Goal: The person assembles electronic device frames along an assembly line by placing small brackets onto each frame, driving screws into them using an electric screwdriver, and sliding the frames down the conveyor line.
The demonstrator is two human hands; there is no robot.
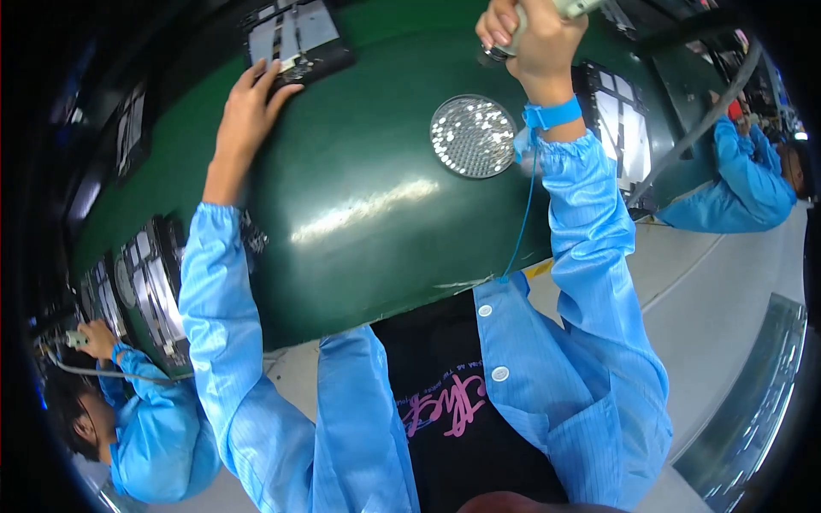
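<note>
My left hand (pixel 250 104) lies with its fingers stretched out on the near edge of an opened laptop base (pixel 318 30), dark-framed with pale grey battery panels inside. At the upper right, my right hand (pixel 545 43) is wrapped round a pale electric screwdriver (pixel 571 7), held above the green table, its dark tip end pointing left. A blue wrist strap (pixel 552 114) with a thin cord circles my right wrist. Close below that hand sits a round tray (pixel 473 137) with many small holes and shiny bits in it, probably screws.
More opened laptop bases lie on the green mat (pixel 359 256), one right of my right wrist (pixel 623 120) and several at the left (pixel 154 278). A grey cable (pixel 705 124) curves at the right. Co-workers in blue sit at left (pixel 162 436) and right (pixel 735 192).
</note>
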